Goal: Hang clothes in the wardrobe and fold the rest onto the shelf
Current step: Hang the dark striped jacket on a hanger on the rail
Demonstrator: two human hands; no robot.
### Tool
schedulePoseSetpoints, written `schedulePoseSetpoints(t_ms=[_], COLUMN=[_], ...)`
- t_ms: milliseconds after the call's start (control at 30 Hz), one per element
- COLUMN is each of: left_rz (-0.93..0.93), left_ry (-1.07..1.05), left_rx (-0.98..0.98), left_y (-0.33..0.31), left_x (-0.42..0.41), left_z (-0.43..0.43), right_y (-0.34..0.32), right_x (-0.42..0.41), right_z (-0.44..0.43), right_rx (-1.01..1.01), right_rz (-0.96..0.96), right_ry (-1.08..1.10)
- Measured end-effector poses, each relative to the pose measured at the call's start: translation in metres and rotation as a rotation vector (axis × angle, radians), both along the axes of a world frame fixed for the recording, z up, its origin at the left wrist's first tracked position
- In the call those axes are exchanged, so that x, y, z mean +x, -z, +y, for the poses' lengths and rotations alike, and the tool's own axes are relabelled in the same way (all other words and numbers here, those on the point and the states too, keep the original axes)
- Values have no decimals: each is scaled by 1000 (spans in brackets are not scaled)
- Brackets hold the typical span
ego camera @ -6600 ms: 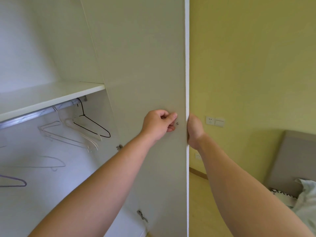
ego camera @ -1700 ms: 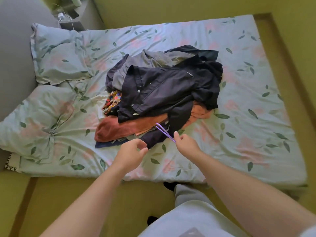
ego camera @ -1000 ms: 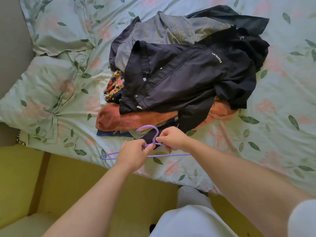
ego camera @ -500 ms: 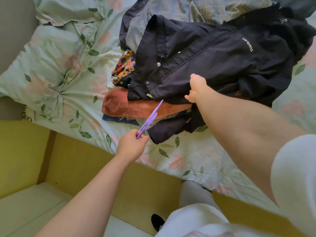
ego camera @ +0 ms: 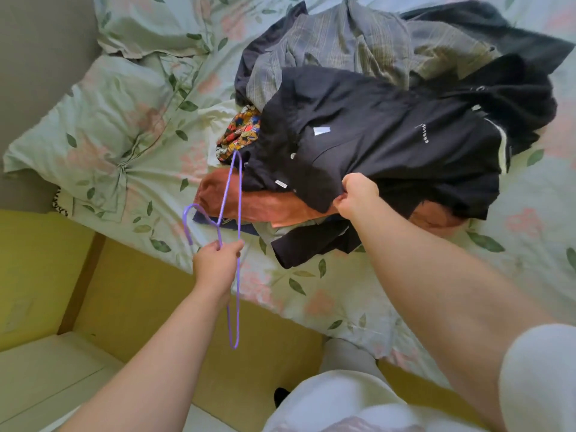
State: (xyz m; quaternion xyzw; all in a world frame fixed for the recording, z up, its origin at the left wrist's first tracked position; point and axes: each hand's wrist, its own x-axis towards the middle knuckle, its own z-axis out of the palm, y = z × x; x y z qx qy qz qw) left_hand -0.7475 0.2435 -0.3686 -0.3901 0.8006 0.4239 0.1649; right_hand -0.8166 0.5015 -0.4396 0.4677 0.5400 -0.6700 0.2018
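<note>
The left hand (ego camera: 218,260) is curled round the neck of a purple hanger (ego camera: 239,198), whose hook sits at its 11 o'clock. At its 2 o'clock, the right hand (ego camera: 358,196) pinches the edge of a dark jacket (ego camera: 389,141) topping the clothes pile on the bed (ego camera: 530,244). A rust garment (ego camera: 265,207) lies underneath.
</note>
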Motion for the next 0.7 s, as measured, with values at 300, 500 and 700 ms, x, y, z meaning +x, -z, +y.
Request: schedulePoseSetpoints(t_ms=[300,500,700], left_rz=[-14,-289,-175], left_ry=[75,239,402], left_rx=[85,301,326], left_y=[-23,-16,-32], left_x=[9,47,45], left_z=[16,24,3], right_y=[-52,-63,-24], right_x=[126,152,136], right_z=[-101,-94,-45], right_rx=[25,-53,185], right_rz=[165,164,-31], right_ry=[-839,-1046,-436])
